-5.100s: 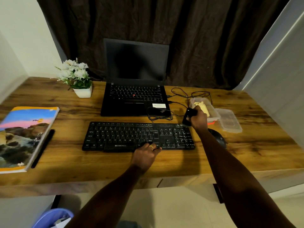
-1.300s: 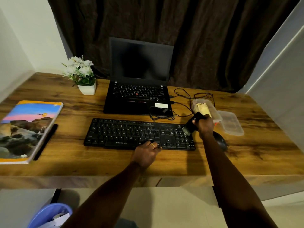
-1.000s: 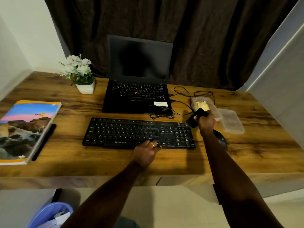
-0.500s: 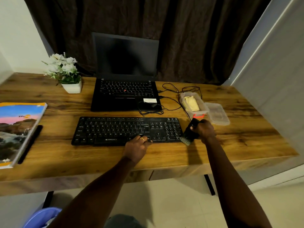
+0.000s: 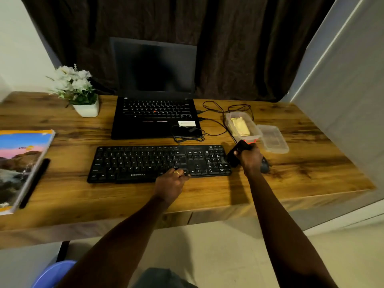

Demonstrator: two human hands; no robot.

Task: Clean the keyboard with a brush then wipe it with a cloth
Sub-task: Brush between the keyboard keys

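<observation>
A black full-size plastic keyboard [image 5: 160, 163] lies mid-table, parallel to the front edge of the wood-grain table [image 5: 207, 196], just in front of an open black laptop [image 5: 155, 115]. The left hand [image 5: 171, 182] rests flat on the keys at the keyboard's front row, fingers laid down rather than wrapped round anything, most likely to pin the board so it does not slide under the strokes. The right hand [image 5: 249, 159] is closed round a short black brush [image 5: 239, 151], held tilted with its lower end at the keyboard's right end beside the number pad; the bristles are too dark and blurred to say whether they touch the keys. That grip, fist round the handle, suits short flicking sweeps that push dust off the open side of the board. The folded yellow cloth [image 5: 240, 126] sits in a clear plastic tub [image 5: 256, 134] toward the right rear of the table, its lid [image 5: 273, 139] off beside it, so the wiping step looks not yet begun. A dark mouse [image 5: 265, 166] lies just behind the right wrist and could get knocked.
</observation>
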